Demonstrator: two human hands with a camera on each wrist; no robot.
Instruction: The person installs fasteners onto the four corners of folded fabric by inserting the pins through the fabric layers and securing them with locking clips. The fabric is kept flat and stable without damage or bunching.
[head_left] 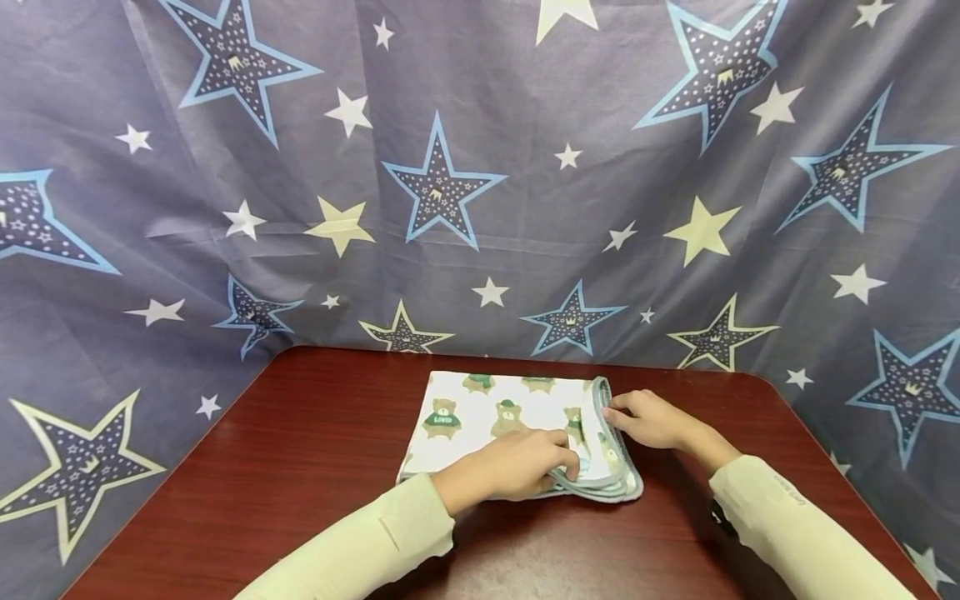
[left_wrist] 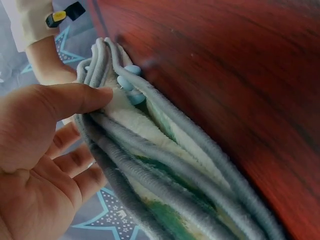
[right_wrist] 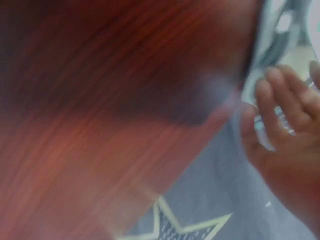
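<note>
A white folded blanket (head_left: 465,417) with a print of brown bears and green clothing lies on the table, its layered edges bound in grey-blue trim. My left hand (head_left: 521,462) pinches the near right part of these edges. In the left wrist view, the thumb of my left hand (left_wrist: 35,145) lies over the trim with the other fingers behind the layers. Light blue round snaps (left_wrist: 131,82) show between the layers. At the blanket's right edge, my right hand (head_left: 652,418) touches the trim with loosely bent fingers; the right wrist view of this hand (right_wrist: 287,115) is blurred.
The dark red wooden table (head_left: 300,467) extends around the blanket on every side. Behind it and along both sides hangs a grey-blue curtain (head_left: 525,250) with stars. A black device (head_left: 722,517) is at the right sleeve cuff.
</note>
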